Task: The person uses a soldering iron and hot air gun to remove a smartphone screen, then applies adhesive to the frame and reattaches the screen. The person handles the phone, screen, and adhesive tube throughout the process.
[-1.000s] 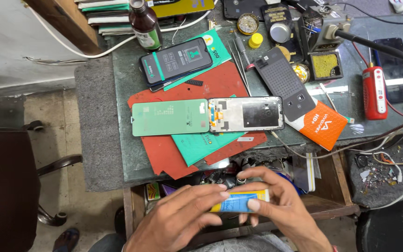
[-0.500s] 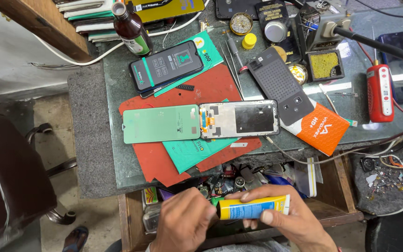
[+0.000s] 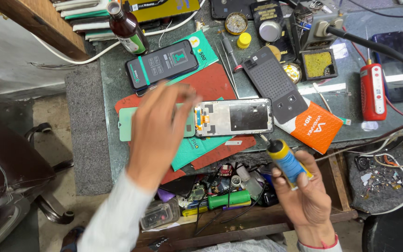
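My right hand (image 3: 306, 196) grips a yellow and blue glue tube (image 3: 286, 160) with a dark nozzle, tip pointing up toward the near edge of an opened phone frame (image 3: 234, 117) lying on the bench. My left hand (image 3: 157, 128) is spread open, fingers apart, hovering over a pale green screen panel (image 3: 126, 123) that lies left of the frame and is partly hidden by the hand. Both rest on a red mat (image 3: 211, 84) and a teal sheet (image 3: 197, 147).
A dark phone (image 3: 162, 65) lies behind the mat, a brown bottle (image 3: 128, 25) beyond it. A black back cover (image 3: 271, 84), orange packet (image 3: 316, 127), red tool (image 3: 372, 91) and soldering station (image 3: 318, 28) stand to the right. An open drawer (image 3: 220, 196) holds tools.
My hands have separated: the left one left the tube and reached forward over the green panel. The right hand lifted the tube toward the phone frame. The view shifted closer.
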